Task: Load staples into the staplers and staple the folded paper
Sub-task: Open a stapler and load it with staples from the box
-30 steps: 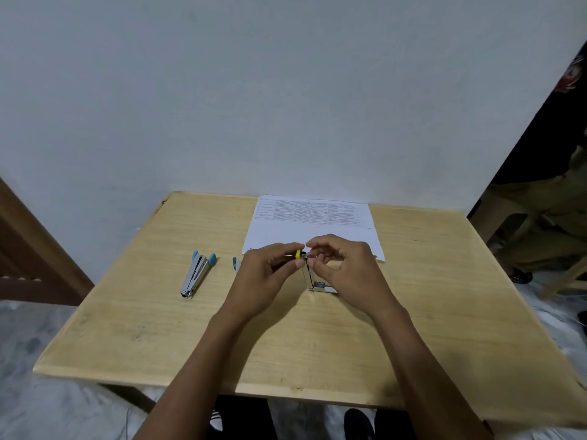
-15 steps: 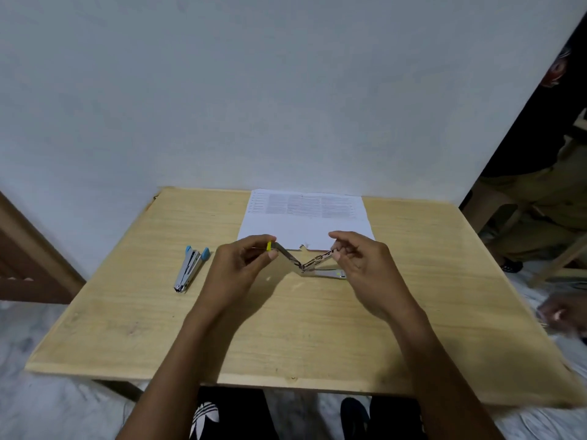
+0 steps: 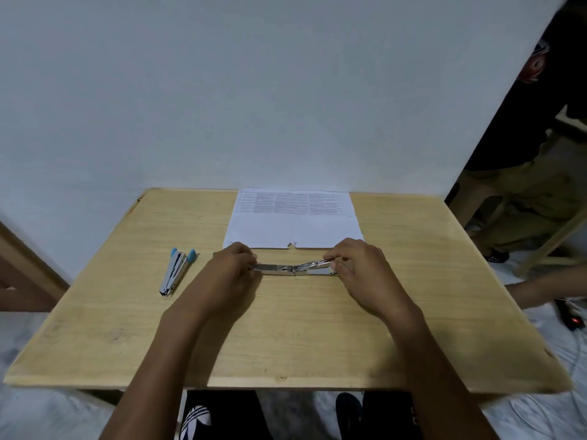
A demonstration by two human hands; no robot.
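on the table (image 3: 286, 338), both hands' fingers gripping opened stapler (image 3: 293, 268), its ends hidden

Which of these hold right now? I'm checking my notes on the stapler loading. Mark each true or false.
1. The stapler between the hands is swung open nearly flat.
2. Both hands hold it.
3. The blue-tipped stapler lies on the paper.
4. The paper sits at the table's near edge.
1. True: the open stapler lies spread out on the table.
2. True: left hand and right hand grip its ends.
3. False: the blue-tipped stapler lies on bare wood, left of the paper.
4. False: it lies at the far edge, by the wall.
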